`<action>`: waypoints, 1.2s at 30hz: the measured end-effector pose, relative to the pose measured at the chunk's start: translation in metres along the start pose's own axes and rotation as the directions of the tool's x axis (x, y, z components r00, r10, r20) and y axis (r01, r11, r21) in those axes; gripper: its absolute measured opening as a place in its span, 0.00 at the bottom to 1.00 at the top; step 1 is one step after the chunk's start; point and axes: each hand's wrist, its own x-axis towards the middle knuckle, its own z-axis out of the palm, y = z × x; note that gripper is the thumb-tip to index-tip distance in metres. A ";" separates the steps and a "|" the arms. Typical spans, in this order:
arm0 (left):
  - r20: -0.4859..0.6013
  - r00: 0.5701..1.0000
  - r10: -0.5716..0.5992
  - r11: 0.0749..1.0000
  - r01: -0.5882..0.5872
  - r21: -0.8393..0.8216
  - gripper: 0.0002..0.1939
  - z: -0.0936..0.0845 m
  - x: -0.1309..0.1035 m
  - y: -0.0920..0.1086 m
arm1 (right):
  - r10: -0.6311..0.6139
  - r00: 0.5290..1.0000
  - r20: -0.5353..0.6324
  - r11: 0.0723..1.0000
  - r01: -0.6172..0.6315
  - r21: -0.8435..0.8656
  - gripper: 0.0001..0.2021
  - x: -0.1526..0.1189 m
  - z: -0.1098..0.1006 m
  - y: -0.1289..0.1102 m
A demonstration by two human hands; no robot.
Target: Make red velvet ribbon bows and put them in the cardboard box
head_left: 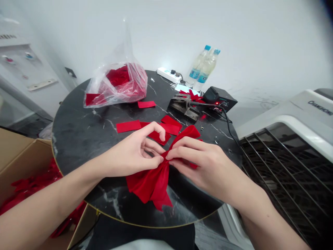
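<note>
A red fabric bow (153, 184) is pinched at its gathered middle between both my hands, over the near part of the round table. My left hand (135, 149) is closed on the left side of that middle, thumb and fingers pressing, with the index finger curled above. From the right, my right hand (200, 156) pinches the same spot with thumb and fingertips. Loops and notched tails fan out below and behind the hands. Just beyond lie several flat red fabric strips (128, 126). The fingers hide the centre of the bow.
On the black marbled table (75, 132) stand a plastic bag (117, 86) of red fabric, a power strip (169, 74), two bottles (203, 67), and a soldering-iron stand (183, 106) beside its black station (223, 99). A cardboard box (23, 152) of red bows is left; a fan-like appliance (288, 156) is right.
</note>
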 end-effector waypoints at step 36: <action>-0.020 0.999 0.041 0.999 -0.041 0.005 0.23 0.005 0.007 -0.012 | 0.251 0.961 0.120 0.957 -0.264 0.116 0.11 0.026 -0.012 -0.004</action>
